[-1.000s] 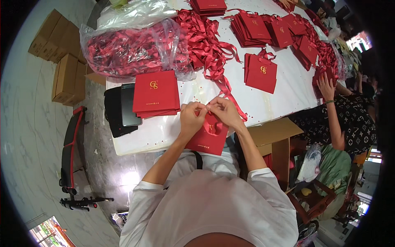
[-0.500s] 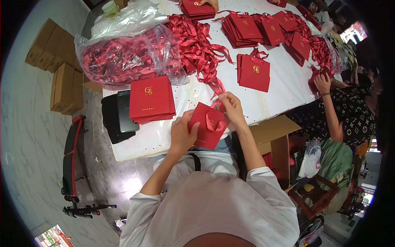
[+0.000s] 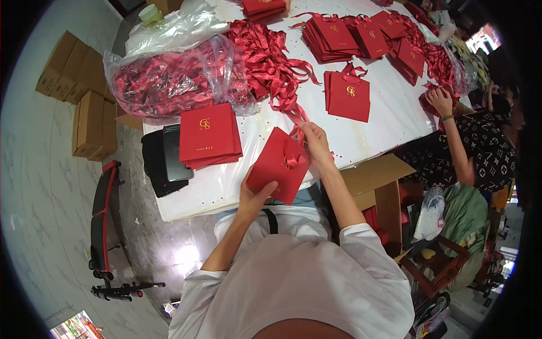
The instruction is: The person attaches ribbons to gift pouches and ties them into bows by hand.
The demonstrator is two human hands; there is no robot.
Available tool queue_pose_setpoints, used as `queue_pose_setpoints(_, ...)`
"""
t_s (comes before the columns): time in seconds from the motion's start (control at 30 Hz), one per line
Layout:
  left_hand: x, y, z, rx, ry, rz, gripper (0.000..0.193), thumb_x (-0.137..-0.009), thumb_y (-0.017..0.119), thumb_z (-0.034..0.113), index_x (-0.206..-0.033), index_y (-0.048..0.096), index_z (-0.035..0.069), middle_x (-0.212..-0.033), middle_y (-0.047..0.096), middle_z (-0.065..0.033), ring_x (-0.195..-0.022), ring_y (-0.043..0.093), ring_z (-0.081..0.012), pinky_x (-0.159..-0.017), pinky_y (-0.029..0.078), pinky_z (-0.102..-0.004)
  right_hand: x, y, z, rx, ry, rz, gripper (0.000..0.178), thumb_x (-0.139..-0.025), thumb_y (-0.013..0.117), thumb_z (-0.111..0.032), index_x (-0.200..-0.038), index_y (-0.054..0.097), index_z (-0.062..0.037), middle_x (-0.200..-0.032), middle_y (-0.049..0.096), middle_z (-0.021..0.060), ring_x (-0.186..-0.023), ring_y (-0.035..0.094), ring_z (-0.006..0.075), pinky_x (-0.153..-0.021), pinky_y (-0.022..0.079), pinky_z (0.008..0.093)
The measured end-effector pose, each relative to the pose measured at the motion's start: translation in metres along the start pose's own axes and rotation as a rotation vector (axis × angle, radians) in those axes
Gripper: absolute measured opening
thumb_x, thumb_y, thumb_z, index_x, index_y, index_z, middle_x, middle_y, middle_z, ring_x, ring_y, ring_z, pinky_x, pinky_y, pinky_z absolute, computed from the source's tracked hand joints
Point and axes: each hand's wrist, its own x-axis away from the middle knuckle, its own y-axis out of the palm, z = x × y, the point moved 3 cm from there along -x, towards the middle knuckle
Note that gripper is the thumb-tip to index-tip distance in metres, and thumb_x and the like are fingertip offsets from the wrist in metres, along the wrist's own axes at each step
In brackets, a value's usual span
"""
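Over the near table edge, my left hand grips a small red paper bag by its lower left side, thumb on the front face. The bag is tilted, with a red ribbon loop lying across its front. At the bag's upper right corner, my right hand pinches red ribbon; the exact grip is partly hidden by the fingers. Just beyond that hand, a loose ribbon strand leads toward the ribbon heap. To the left lies a stack of flat red bags.
A dark phone lies on a black item beside the stack. Plastic-wrapped ribbons fill the far left. More bags lie at right, near a co-worker's hand. An open carton stands beside my right arm.
My left hand has slid slightly left and down with the bag, which now shows more of its face. The ribbon loop looks smaller. My right hand stays at the corner, slightly higher.
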Motion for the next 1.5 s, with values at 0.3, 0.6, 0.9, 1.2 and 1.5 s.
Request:
queue_pose_setpoints(0.3,0.013,-0.004,0.011,-0.218,0.133,0.017,0.021,-0.093,0.061,0.002,-0.113,0.060,-0.003,-0.094,0.068,-0.0048,-0.082,0.061,-0.0090,-0.072,0.050,-0.0240,-0.031,-0.020,-0.018,0.229,-0.142,0.098,0.020,-0.099,0.061,-0.022,-0.096,0.066,-0.0028,-0.067,0.058,-0.0036,-0.055,0.048,0.0022,-0.050,0.036,0.0187)
queue_pose_setpoints(0.6,0.012,0.010,0.061,-0.959,0.715,0.121,0.069,-0.070,0.058,-0.012,-0.136,0.055,0.007,-0.116,0.058,-0.0156,-0.103,0.056,-0.0326,-0.091,0.047,-0.0391,0.021,-0.041,-0.051,0.860,-0.338,-0.163,0.018,-0.084,0.074,-0.018,-0.095,0.068,-0.0047,-0.074,0.062,0.0031,-0.065,0.055,0.0120,-0.064,0.047,0.0272)
queue_pose_setpoints(0.9,0.012,0.030,-0.022,-1.392,0.614,-0.177,0.078,-0.066,0.078,0.015,-0.140,0.052,0.013,-0.133,0.049,-0.0150,-0.115,0.049,-0.0357,-0.091,0.041,-0.0481,0.064,-0.036,-0.057,1.176,-0.486,-0.140,0.013,-0.082,0.072,-0.011,-0.088,0.063,-0.0054,-0.083,0.063,0.0105,-0.078,0.061,0.0276,-0.072,0.049,0.0362)
queue_pose_setpoints(1.2,-0.003,0.024,-0.015,-1.272,0.543,-0.207,0.075,-0.068,0.085,0.029,-0.134,0.055,0.012,-0.132,0.048,-0.0158,-0.116,0.048,-0.0366,-0.091,0.042,-0.0485,0.102,-0.022,-0.125,-0.026,-0.216,-0.471,0.005,-0.092,0.060,-0.001,-0.091,0.055,-0.0014,-0.075,0.060,0.0074,-0.047,0.044,0.0062,-0.043,0.032,0.0201)
queue_pose_setpoints(1.5,-0.057,0.023,0.000,-1.233,0.672,-0.072,0.050,-0.074,0.078,0.015,-0.120,0.062,0.007,-0.119,0.057,-0.0117,-0.105,0.052,-0.0319,-0.086,0.043,-0.0417,0.080,-0.001,-0.064,0.647,-0.118,-0.370,0.016,-0.091,0.069,-0.012,-0.099,0.068,0.0012,-0.084,0.068,0.0036,-0.074,0.058,0.0082,-0.069,0.046,0.0228)
